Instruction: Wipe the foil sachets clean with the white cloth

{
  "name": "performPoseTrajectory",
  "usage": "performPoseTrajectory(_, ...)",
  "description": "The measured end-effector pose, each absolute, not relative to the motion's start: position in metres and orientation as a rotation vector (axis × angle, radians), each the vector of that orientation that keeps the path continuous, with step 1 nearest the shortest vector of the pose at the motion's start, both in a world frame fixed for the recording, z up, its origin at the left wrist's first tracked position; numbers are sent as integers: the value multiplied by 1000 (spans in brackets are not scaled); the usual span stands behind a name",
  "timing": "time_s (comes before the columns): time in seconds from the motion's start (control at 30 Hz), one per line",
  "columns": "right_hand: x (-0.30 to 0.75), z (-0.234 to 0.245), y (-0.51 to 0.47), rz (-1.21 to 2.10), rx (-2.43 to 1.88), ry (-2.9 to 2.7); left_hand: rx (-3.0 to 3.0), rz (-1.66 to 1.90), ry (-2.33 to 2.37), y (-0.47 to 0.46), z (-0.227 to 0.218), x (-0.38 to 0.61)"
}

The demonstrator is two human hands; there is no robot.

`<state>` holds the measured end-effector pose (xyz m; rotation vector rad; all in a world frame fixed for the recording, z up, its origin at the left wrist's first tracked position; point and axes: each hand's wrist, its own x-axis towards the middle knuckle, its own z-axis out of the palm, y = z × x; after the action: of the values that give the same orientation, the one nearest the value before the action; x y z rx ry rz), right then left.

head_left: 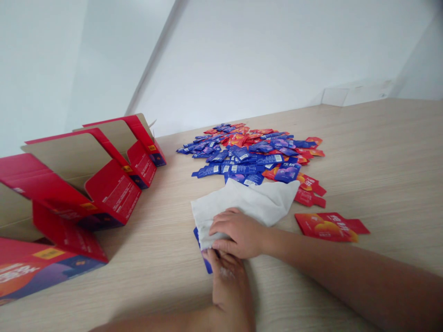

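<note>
A crumpled white cloth (247,198) lies over a blue packet (208,266), which shows only along its left and lower edges. My right hand (240,234) presses on the cloth with its fingers bent and gathered over the fabric. Just below it, my left hand (228,276) holds the near end of the blue packet at the cloth's border; its fingertips are partly covered by the right hand. A red packet (327,227) with orange fruit printed on it lies flat beside my right forearm.
Behind the cloth spreads a heap of blue packets (238,157) and red packets (308,189). At left stand three open red boxes in a row: the near one (69,249), the middle one (114,198) and the far one (143,168). A white wall panel (256,60) rises behind the wooden table (391,170).
</note>
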<state>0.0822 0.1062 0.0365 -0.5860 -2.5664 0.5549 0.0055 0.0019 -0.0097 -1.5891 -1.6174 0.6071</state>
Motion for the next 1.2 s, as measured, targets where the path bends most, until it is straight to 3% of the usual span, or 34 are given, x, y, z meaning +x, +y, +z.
performPoseTrajectory(0.67,82,37,106,562,-590,-2572,-1792,627,-1587,2,14,3)
performPoseTrajectory(1.0,82,38,106,552,-598,-2582,-1605,597,-1669,2,-10,7)
performPoseTrajectory(1.2,82,37,106,555,-592,-2573,-1724,526,-1596,-1,1,2)
